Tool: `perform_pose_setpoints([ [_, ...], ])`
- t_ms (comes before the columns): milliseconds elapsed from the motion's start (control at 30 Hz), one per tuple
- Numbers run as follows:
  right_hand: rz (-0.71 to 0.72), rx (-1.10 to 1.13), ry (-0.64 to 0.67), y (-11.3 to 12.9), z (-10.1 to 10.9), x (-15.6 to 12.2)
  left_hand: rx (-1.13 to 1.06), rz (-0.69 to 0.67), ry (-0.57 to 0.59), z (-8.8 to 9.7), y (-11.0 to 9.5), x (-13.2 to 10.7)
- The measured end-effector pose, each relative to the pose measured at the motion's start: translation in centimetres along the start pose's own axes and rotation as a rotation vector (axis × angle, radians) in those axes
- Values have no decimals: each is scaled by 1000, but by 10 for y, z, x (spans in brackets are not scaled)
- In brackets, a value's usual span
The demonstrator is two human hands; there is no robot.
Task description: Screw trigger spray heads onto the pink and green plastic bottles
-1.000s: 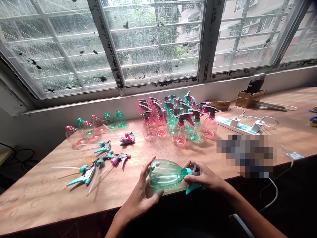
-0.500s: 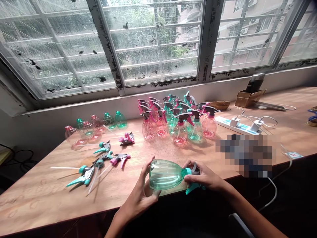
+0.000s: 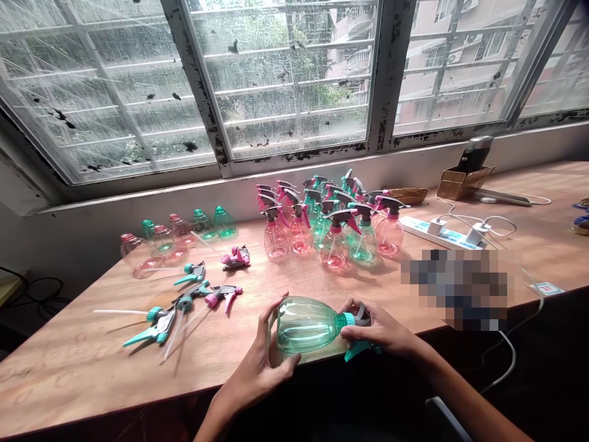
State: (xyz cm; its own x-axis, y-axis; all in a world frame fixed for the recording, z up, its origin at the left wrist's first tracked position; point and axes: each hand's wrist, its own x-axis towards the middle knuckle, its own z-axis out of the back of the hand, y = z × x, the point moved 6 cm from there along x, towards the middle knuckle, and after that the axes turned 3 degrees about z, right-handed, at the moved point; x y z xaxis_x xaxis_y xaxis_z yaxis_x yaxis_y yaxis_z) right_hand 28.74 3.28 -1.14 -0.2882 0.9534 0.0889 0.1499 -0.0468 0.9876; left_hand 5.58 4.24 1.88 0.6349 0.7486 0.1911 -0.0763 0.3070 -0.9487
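A clear green spray bottle (image 3: 306,325) lies sideways in the air above the table's front edge. My left hand (image 3: 271,350) cups its base, fingers behind and thumb below. Around the teal collar and grey top of the trigger sprayer (image 3: 350,319) on its neck, my right hand (image 3: 380,328) is closed; the teal trigger hangs below the fingers. To the left lie loose trigger sprayers, teal ones (image 3: 159,325) and pink ones (image 3: 224,296), with white tubes. Behind them stand several bottles without sprayers, pink (image 3: 138,255) and green (image 3: 224,224).
Several pink and green bottles with sprayers (image 3: 335,248) stand grouped near the window wall. At right are a white power strip (image 3: 437,233) with plugs and cables, a blurred-out patch (image 3: 460,285) and a cardboard box (image 3: 462,182) holding a dark object. The wooden table (image 3: 69,368) ends just below my hands.
The bottle has turned slightly about its length, and my left thumb sits a little further from its side. My right hand keeps almost the same place on the sprayer.
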Motion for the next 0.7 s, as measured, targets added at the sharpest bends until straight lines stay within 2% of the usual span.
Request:
perform_pose_setpoints([
  [167,-1,6,-3,-1,0,0,103,1,-46,3,-2,0],
  [333,-10,3,11,-1,-1,0,147,11,-28,1,-8,1],
  [500,-9,-11,12,0,0,0,185,-26,-23,6,2,-1],
  [700,-11,12,24,-5,0,-1,19,18,15,1,7,-3],
])
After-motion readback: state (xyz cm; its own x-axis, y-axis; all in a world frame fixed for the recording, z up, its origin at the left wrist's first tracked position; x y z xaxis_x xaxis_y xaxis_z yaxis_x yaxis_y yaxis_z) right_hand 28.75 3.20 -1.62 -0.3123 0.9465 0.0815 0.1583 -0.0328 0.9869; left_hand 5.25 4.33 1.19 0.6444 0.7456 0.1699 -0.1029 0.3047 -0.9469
